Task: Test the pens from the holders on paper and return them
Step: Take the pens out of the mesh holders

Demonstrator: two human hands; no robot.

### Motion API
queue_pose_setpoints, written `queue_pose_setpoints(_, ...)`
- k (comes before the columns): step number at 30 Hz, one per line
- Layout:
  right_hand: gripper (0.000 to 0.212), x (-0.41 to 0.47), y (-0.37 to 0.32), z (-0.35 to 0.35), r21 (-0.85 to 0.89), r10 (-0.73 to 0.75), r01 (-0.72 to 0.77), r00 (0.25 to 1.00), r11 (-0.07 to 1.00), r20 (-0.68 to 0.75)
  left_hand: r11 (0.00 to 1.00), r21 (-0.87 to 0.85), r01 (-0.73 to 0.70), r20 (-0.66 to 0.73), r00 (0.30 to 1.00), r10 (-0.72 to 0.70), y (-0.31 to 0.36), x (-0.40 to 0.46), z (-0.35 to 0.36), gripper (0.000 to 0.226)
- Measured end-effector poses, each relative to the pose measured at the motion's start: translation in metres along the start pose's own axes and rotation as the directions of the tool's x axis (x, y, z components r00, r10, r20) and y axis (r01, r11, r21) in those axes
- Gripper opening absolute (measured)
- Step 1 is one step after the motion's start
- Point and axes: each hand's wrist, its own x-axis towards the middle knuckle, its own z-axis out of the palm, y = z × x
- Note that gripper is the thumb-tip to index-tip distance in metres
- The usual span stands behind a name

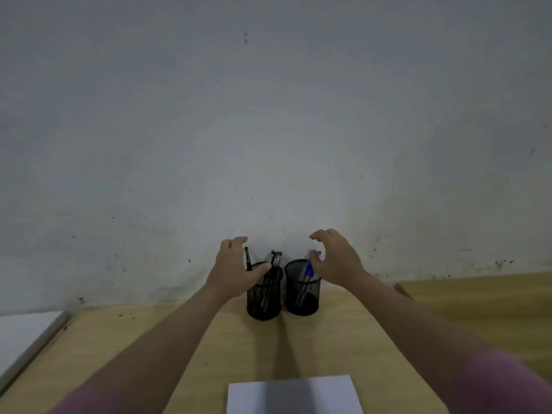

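Two black mesh holders (264, 294) (302, 289) side by side at desk (343, 333) far edge, pens (307, 271) upright inside; paper (294, 394) at near edge. Left hand (234, 268) and right hand (334, 259) spread, holding nothing. Pens likely light, rigid, slick; best pinched at exposed upper barrel.

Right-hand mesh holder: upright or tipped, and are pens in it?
Upright. The right mesh holder stands on its base on the desk, with blue pens sticking out of its open top.
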Motion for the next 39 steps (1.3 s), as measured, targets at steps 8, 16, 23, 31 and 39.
queue_pose_setpoints(8, 0.040, 0.008, 0.027, 0.040, -0.147, 0.088, -0.068, 0.987, 0.987, 0.135, 0.998, 0.038, 0.046, 0.024, 0.999, -0.047, -0.028, 0.019, 0.042, 0.085)
queue_pose_setpoints(16, 0.027, 0.027, 0.037, 0.061, 0.011, 0.148, -0.149, 0.985, 0.989, 0.086, 1.000, -0.008, -0.017, -0.042, 0.999, 0.017, -0.027, 0.037, 0.064, 0.057)
queue_pose_setpoints(23, 0.033, 0.033, 0.029, 0.060, 0.184, 0.187, -0.186, 0.982, 0.965, 0.012, 0.998, -0.055, -0.023, -0.062, 0.998, 0.019, -0.010, 0.048, 0.086, 0.051)
queue_pose_setpoints(31, 0.026, 0.029, 0.017, 0.058, 0.293, 0.100, -0.129, 0.988, 0.947, 0.114, 0.985, -0.172, 0.019, -0.066, 0.997, -0.031, -0.001, 0.053, 0.094, 0.040)
queue_pose_setpoints(39, 0.021, 0.021, 0.000, 0.042, 0.285, 0.052, -0.078, 0.994, 0.955, 0.100, 0.988, -0.087, -0.130, 0.022, 0.991, 0.132, -0.005, 0.044, 0.088, 0.033)
